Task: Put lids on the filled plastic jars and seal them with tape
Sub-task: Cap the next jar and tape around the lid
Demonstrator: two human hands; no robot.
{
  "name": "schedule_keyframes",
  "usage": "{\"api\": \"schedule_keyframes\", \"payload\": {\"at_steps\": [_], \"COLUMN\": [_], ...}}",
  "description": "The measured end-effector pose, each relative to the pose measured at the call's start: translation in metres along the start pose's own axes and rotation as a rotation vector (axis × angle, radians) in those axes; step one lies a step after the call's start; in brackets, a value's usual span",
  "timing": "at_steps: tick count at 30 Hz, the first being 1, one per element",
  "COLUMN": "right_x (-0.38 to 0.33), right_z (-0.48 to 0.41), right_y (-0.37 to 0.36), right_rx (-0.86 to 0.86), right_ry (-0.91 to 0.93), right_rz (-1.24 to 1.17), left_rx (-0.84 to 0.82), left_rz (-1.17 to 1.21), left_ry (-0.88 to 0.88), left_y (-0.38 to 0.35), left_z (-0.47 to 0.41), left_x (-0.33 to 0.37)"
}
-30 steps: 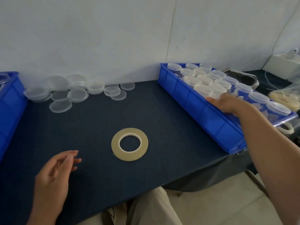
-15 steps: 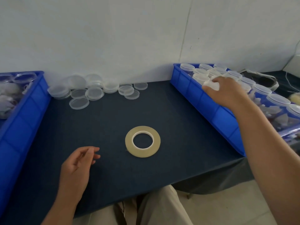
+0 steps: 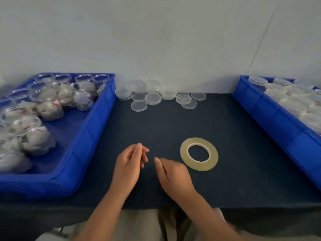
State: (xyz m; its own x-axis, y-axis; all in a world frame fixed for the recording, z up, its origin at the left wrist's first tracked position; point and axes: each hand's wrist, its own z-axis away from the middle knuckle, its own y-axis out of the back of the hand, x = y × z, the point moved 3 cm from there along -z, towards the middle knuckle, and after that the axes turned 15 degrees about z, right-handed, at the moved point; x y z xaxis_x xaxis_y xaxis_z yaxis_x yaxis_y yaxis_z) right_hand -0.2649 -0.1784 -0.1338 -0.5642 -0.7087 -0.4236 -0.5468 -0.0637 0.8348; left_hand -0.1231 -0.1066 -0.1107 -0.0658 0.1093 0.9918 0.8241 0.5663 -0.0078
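Your right hand (image 3: 175,176) has come back from the right bin (image 3: 271,115) to meet your left hand (image 3: 127,164) beside the tape roll (image 3: 199,153), each grip loose and empty, likely ready for the unlidded jars (image 3: 50,108) in the left bin (image 3: 90,129).

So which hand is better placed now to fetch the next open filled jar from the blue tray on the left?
Probably the left hand: it is empty and nearer to the left tray, where the open jars are. The right hand, also empty, lies beside the tape roll.
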Motion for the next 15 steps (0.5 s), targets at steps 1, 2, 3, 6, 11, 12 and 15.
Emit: {"api": "schedule_keyframes", "payload": {"at_steps": [1,2,3,6,11,12,15], "right_x": [-0.001,-0.001,-0.001,-0.001,-0.006,-0.007,-0.008], "right_z": [0.003,0.004,0.005,0.006,0.005,0.005,0.003], "right_y": [-0.004,-0.006,-0.007,-0.012,-0.010,-0.010,-0.011], "right_rx": [-0.008,-0.017,-0.031,-0.096,0.002,0.020,0.039], "right_ry": [0.085,0.149,0.186,0.216,0.250,0.255,0.258], "right_rz": [0.043,0.052,0.063,0.115,0.178,0.187,0.190], "left_rx": [-0.018,-0.025,-0.024,-0.002,0.156,0.151,0.002], "left_rz": [-0.033,-0.066,-0.101,-0.217,-0.391,-0.548,-1.038], "left_ry": [-0.036,-0.090,-0.147,-0.225,-0.165,-0.096,0.113], "left_y": [0.006,0.014,0.023,0.055,0.135,0.153,0.184], "left_z": [0.001,0.002,0.002,-0.007,-0.071,-0.090,-0.151], "left_x": [0.012,0.026,0.042,0.089,0.130,0.131,0.115]}}
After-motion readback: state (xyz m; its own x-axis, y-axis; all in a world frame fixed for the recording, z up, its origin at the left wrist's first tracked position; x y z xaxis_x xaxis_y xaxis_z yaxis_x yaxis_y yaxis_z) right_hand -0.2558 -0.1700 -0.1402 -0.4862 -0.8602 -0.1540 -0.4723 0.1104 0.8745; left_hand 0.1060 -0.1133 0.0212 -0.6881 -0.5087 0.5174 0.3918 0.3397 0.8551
